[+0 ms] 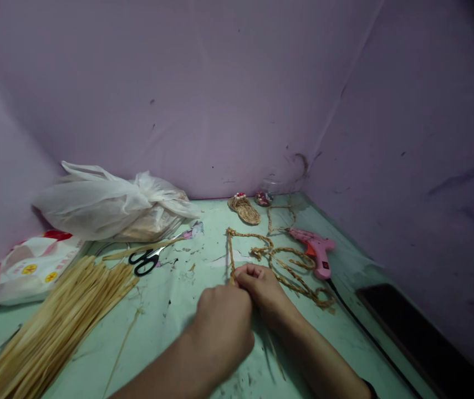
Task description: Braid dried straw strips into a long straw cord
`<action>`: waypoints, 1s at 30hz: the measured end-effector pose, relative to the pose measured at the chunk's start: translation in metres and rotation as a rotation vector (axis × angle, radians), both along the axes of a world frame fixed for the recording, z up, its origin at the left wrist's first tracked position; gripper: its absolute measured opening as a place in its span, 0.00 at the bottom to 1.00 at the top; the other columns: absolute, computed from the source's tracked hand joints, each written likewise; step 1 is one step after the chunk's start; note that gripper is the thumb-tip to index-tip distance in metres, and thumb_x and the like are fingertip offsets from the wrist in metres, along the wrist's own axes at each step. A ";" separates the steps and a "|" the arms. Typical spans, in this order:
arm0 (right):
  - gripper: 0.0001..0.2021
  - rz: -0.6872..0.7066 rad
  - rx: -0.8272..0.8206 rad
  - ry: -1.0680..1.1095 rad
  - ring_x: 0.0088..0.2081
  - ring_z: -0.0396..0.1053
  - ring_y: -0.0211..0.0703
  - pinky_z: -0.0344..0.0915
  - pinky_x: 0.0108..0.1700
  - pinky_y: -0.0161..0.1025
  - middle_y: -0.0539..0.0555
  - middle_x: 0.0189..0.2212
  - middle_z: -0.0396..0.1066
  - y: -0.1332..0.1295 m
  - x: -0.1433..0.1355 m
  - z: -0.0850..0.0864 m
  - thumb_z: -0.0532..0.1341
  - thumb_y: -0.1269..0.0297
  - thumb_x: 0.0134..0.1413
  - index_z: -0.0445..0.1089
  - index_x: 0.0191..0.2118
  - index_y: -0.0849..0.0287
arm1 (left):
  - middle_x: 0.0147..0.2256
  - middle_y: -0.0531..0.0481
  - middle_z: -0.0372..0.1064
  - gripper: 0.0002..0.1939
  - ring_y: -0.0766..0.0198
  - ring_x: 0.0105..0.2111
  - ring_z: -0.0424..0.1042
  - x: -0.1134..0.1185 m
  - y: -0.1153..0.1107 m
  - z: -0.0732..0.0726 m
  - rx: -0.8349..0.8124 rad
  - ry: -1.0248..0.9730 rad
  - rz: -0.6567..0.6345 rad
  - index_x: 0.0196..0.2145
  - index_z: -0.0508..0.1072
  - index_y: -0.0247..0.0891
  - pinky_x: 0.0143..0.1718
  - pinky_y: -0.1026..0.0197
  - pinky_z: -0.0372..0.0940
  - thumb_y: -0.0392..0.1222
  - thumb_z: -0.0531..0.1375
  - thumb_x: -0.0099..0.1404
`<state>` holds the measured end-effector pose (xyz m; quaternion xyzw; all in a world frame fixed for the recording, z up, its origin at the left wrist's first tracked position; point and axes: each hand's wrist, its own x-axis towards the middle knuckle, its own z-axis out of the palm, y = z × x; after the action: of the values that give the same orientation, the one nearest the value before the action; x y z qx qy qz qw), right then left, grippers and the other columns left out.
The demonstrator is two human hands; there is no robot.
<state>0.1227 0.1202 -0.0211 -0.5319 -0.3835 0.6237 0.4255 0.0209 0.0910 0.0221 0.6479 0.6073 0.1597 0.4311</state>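
A braided straw cord runs down from a bend on the table into my two hands. My right hand is closed, pinching the cord near its lower end. Just below and to the left, my left hand is curled in a fist around the strands, which its knuckles mostly hide. Loose strands hang out beneath the hands. More of the braid lies in loops to the right of my hands. Farther back sits a small woven straw slipper with red and white beads.
At the left lie a bundle of flat straw strips, black-handled scissors, a printed bag and a tied white plastic bag. A pink glue gun with a black cord and a dark phone lie right. Beads in a clear container stand by the wall.
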 end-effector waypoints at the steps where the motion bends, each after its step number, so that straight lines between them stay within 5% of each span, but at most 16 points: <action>1: 0.04 0.005 -0.005 0.014 0.16 0.53 0.29 0.48 0.20 0.30 0.46 0.13 0.60 0.000 0.001 0.000 0.58 0.67 0.32 0.63 0.18 0.63 | 0.15 0.51 0.56 0.08 0.61 0.26 0.63 -0.008 0.007 0.005 0.057 0.059 0.008 0.13 0.63 0.36 0.28 0.64 0.53 0.34 0.59 0.44; 4: 0.06 0.056 -0.042 0.047 0.14 0.50 0.28 0.44 0.18 0.30 0.45 0.12 0.58 -0.001 0.004 0.002 0.59 0.65 0.33 0.62 0.18 0.62 | 0.14 0.54 0.55 0.10 0.69 0.17 0.58 -0.026 0.030 0.019 0.156 0.106 0.135 0.14 0.64 0.35 0.20 0.66 0.49 0.39 0.57 0.49; 7: 0.08 0.091 -0.036 0.058 0.14 0.51 0.29 0.44 0.18 0.30 0.45 0.11 0.58 -0.002 0.005 0.003 0.59 0.63 0.35 0.60 0.18 0.62 | 0.16 0.55 0.60 0.06 0.72 0.11 0.54 -0.027 0.042 0.019 -0.136 -0.157 0.270 0.27 0.68 0.34 0.15 0.67 0.47 0.39 0.54 0.52; 11: 0.10 0.114 0.011 0.097 0.16 0.56 0.31 0.50 0.21 0.30 0.47 0.13 0.62 0.000 0.003 0.001 0.60 0.62 0.35 0.60 0.17 0.62 | 0.15 0.53 0.60 0.10 0.74 0.11 0.55 -0.018 0.042 -0.002 -0.489 -0.458 0.144 0.21 0.66 0.31 0.13 0.69 0.48 0.42 0.57 0.50; 17: 0.09 0.200 0.186 -0.181 0.18 0.54 0.30 0.48 0.22 0.29 0.47 0.14 0.61 0.007 0.008 -0.007 0.57 0.64 0.41 0.62 0.19 0.64 | 0.08 0.58 0.49 0.10 0.76 0.10 0.45 -0.022 0.048 -0.019 -0.263 -0.222 0.110 0.13 0.63 0.33 0.13 0.68 0.39 0.39 0.57 0.47; 23: 0.08 0.346 0.526 -0.838 0.23 0.58 0.33 0.50 0.25 0.30 0.50 0.20 0.66 0.000 0.016 0.007 0.52 0.70 0.47 0.68 0.26 0.63 | 0.09 0.58 0.47 0.06 0.75 0.13 0.44 -0.022 0.053 -0.034 -0.124 -0.115 0.079 0.11 0.62 0.33 0.16 0.67 0.39 0.33 0.54 0.41; 27: 0.09 0.318 0.491 -1.092 0.24 0.60 0.35 0.50 0.26 0.31 0.54 0.22 0.68 -0.004 0.013 0.022 0.53 0.69 0.46 0.70 0.25 0.63 | 0.09 0.58 0.46 0.06 0.74 0.13 0.45 -0.020 0.051 -0.033 -0.101 -0.102 0.066 0.09 0.60 0.34 0.16 0.67 0.39 0.31 0.51 0.39; 30: 0.09 0.259 0.298 -1.069 0.20 0.59 0.35 0.48 0.22 0.32 0.53 0.18 0.67 -0.002 0.010 0.025 0.55 0.66 0.44 0.71 0.23 0.62 | 0.09 0.58 0.46 0.07 0.74 0.13 0.45 -0.018 0.050 -0.027 -0.110 -0.101 0.092 0.09 0.59 0.34 0.16 0.67 0.40 0.30 0.51 0.39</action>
<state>0.1328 0.1179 0.0041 -0.6564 -0.6915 0.2540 0.1627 0.0029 0.1412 -0.0047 0.5857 0.6219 0.1782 0.4883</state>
